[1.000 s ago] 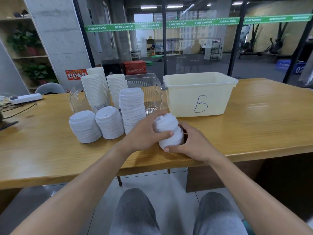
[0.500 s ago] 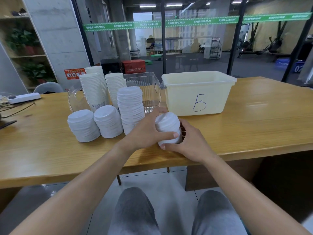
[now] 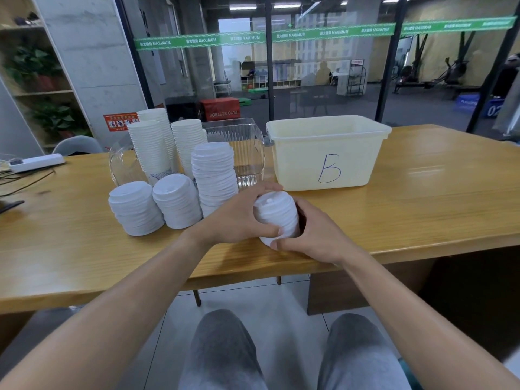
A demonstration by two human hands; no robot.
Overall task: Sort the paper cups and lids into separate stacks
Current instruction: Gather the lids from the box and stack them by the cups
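White plastic lids (image 3: 277, 218), a short stack near the wooden tabletop (image 3: 422, 209) edge, sit clasped between left hand (image 3: 239, 220) and right hand (image 3: 312, 235); light, slippery, best squeezed at the sides.

Office-type workroom attached to a gym. A long wooden desk (image 3: 422, 192) is set against a glass partition (image 3: 323, 80) banded with a green "MAXIMUM" strip (image 3: 281, 35). Beyond the glass, a red plyo softbox (image 3: 221, 108), racks and exercise machines (image 3: 439, 80) are seen. Shelving with potted plants (image 3: 42, 71) and a power strip (image 3: 36, 162) are placed left.
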